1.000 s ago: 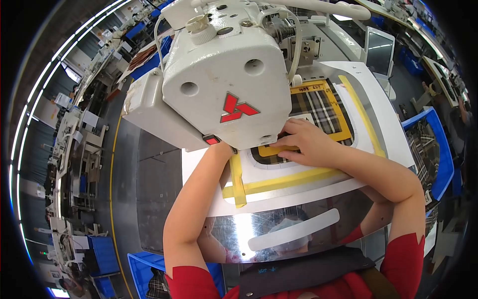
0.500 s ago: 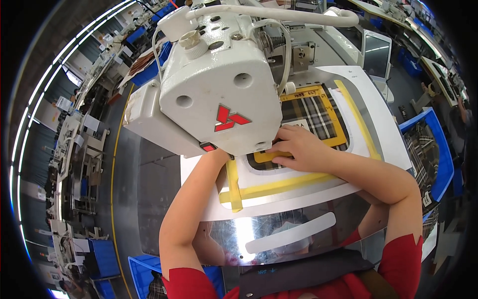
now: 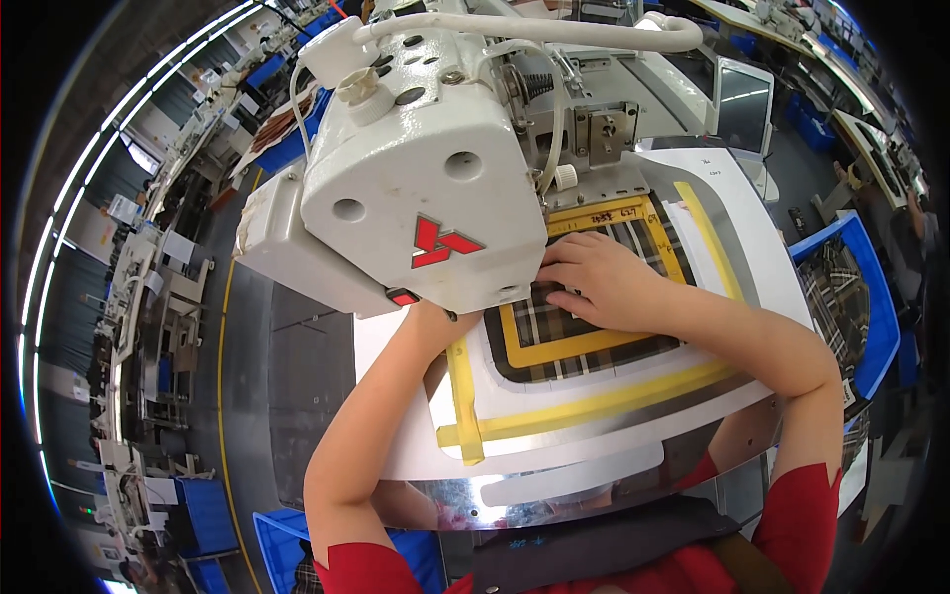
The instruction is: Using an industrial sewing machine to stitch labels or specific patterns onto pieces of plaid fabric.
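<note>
My right hand point(image 3: 609, 285) lies palm down on the dark plaid fabric point(image 3: 554, 364), inside the yellow frame point(image 3: 584, 346). Its fingers stretch to the left and are slightly apart, with the fingertips close to the white sewing machine head point(image 3: 426, 188). Only the wrist and base of my left hand point(image 3: 440, 322) show; the machine head hides its fingers. Fabric and frame sit in the opening of a white template sheet point(image 3: 584, 455), which has yellow tape point(image 3: 594, 401) along its edges.
A shiny metal plate point(image 3: 534, 505) spans the near side under the sheet. To the right, a blue bin point(image 3: 876, 307) holds plaid fabric point(image 3: 831, 297). A screen point(image 3: 744, 104) stands at the back right, and another blue bin point(image 3: 277, 540) is at the lower left.
The template sheet, with the yellow frame and fabric, has slid toward me, uncovering more of the frame's near side. My right hand now rests farther inside the frame.
</note>
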